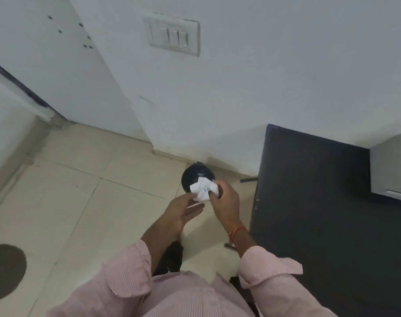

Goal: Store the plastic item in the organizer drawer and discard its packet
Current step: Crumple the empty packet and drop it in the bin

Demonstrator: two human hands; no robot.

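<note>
A crumpled white packet is pinched in the fingers of my right hand, held over a small round black bin on the floor by the wall. My left hand is just left of and below the packet, palm up with fingers apart, its fingertips near or touching the packet's lower edge. The plastic item is not in view. A light grey organizer stands at the right edge on the dark table.
The dark table fills the right side, with a table leg near the bin. A white wall with a switch panel is ahead. Beige floor tiles lie to the left, with a dark round mat at the lower left.
</note>
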